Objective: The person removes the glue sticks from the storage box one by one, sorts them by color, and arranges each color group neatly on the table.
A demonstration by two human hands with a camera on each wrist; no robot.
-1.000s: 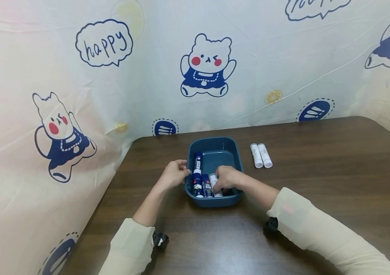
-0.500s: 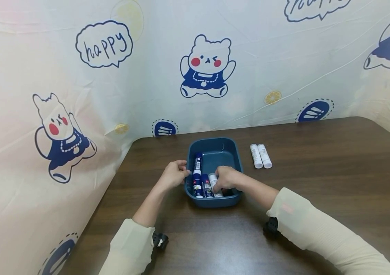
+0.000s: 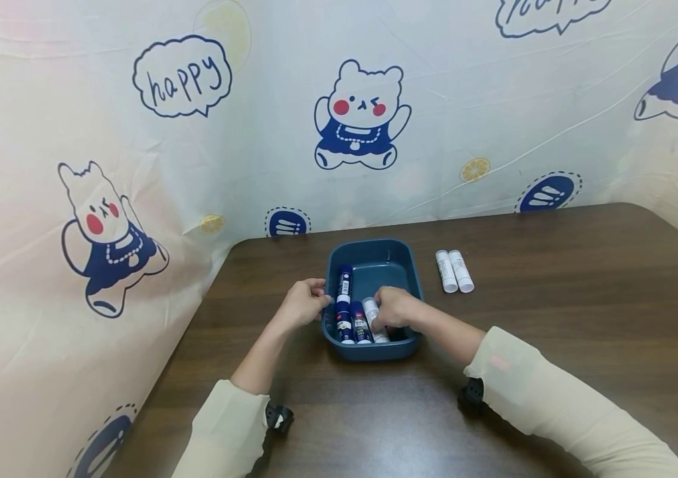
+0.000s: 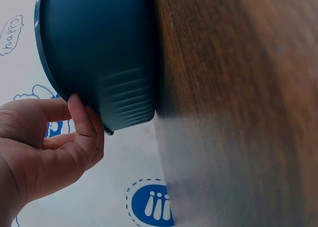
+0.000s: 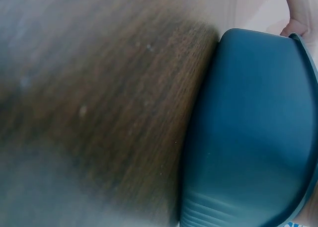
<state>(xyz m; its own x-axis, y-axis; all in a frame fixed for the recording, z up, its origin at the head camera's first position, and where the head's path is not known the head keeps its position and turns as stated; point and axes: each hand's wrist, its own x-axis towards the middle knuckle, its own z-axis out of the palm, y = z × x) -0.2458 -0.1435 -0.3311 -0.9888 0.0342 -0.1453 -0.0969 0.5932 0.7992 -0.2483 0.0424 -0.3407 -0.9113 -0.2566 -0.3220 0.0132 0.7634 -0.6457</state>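
My left hand [image 3: 304,303] pinches the left rim of a dark blue plastic bin [image 3: 374,352]; in the left wrist view its fingers [image 4: 83,125] curl against the outer wall. Inside the bin, my right hand [image 3: 397,308] holds a white glue stick [image 3: 370,309] between thumb and fingers, with part of it covered. To its left lies a dark blue glue stick [image 3: 360,323]. Two more blue sticks lie end to end along the left wall, a far one [image 3: 344,282] and a near one [image 3: 344,325]. The bin's near right corner is partly hidden by my right hand.
Two white glue sticks [image 3: 453,271] lie side by side on the brown wooden table [image 3: 554,299], right of the bin. A printed curtain [image 3: 446,99] hangs behind the table and along its left side.
The white glue stick under my right hand has shifted very slightly toward the far side of the bin. My left hand has stayed on the rim.
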